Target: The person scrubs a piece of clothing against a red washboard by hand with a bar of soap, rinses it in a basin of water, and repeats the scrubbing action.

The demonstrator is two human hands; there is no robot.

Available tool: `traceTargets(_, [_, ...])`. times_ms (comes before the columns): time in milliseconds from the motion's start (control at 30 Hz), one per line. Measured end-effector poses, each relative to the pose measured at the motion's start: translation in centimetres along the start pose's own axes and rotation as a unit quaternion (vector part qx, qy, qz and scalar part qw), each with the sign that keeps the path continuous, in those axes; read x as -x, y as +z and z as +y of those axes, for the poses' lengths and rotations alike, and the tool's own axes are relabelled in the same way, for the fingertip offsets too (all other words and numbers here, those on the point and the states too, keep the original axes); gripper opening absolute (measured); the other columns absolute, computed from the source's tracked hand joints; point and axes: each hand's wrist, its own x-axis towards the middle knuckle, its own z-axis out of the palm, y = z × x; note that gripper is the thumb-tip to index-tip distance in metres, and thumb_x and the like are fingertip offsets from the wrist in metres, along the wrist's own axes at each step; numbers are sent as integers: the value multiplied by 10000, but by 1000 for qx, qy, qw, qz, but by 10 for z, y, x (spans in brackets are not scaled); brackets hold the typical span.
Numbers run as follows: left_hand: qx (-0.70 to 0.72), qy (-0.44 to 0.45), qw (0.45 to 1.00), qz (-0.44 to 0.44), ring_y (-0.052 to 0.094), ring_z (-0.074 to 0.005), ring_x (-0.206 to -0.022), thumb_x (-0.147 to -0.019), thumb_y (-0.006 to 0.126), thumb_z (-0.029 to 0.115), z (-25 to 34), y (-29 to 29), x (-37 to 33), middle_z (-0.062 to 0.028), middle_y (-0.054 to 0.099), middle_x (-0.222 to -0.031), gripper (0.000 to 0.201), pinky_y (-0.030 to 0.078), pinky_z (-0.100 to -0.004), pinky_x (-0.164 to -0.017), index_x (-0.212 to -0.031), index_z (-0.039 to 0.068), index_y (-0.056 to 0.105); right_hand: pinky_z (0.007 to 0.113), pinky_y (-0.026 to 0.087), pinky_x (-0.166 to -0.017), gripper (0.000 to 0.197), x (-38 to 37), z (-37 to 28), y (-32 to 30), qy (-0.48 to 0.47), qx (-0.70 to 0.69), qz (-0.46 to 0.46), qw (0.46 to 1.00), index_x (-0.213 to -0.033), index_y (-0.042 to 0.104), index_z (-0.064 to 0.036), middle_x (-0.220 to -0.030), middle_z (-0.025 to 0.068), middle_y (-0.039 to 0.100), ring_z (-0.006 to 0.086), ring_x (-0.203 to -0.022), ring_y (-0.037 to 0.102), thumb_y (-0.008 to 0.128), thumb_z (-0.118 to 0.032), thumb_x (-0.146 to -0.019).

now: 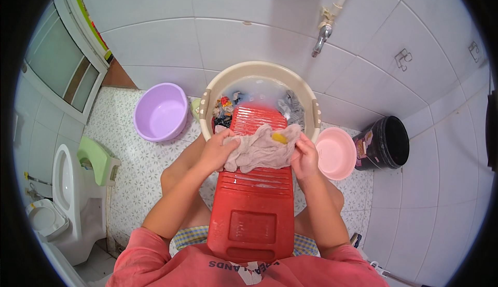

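Observation:
A wet greyish-pink cloth [254, 152] stretches across the ridges of a red plastic washboard [252, 196]. My left hand [218, 151] is closed on the cloth's left end, and my right hand [305, 157] grips its right end. On the cloth near my right hand is a small yellow patch [280, 138]; whether it is soap or part of the cloth I cannot tell. The washboard's far end dips into a large beige basin [249, 69] of cloudy water. Soaking in it are patterned clothes [224, 111] on the left and grey fabric [293, 109] on the right. The board's near end leans against me.
A purple basin [161, 113] stands to the left, a pink basin [336, 153] and black bucket [390, 141] to the right. A green stool [96, 157] and white toilet [72, 193] are at far left. A metal tap [322, 37] projects from the tiled wall.

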Motion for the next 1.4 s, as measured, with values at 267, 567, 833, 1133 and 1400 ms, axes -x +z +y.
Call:
traceTargets(267, [-202,102,968,105,595,-406,-863,-835,559,229,-45,2,9,-219,626,-876,222,455,-446,-756,-981,62,539,504,309,-1011,410,7,54,27,-267,828,-298,393,-1270,501,-68,-1388,145,405,349,-1246,405,505,-235,-895])
traceTargets(567, [-213,126,961,125,584,-430,-840,-827,558,220,-45,6,7,-252,608,-849,233,453,-470,-728,-986,55,519,529,269,-1039,418,1,72,19,-204,781,-243,539,-1258,504,-55,-1369,209,398,378,-1277,363,422,-282,-917])
traceTargets(833, [-237,159,951,118,585,-429,-819,-810,578,186,-48,9,3,-243,613,-824,222,454,-476,-706,-979,58,516,495,384,-909,269,-23,83,11,-228,816,-231,478,-1000,566,27,-1067,288,525,383,-1029,502,468,-170,-846])
traceTargets(1133, [-247,122,960,51,590,-420,-810,-795,593,190,-33,8,1,-235,617,-814,234,457,-465,-713,-979,61,527,489,333,-1000,316,-73,42,-23,-124,876,-10,466,-1106,588,-11,-1243,257,486,413,-1204,412,408,-167,-897])
traceTargets(1400, [-250,133,957,64,600,-402,-771,-793,607,205,-47,0,-2,-214,620,-774,235,460,-444,-695,-976,74,536,444,401,-946,284,-30,69,6,-275,754,-234,549,-1029,608,0,-1118,253,544,439,-1053,508,428,-171,-891])
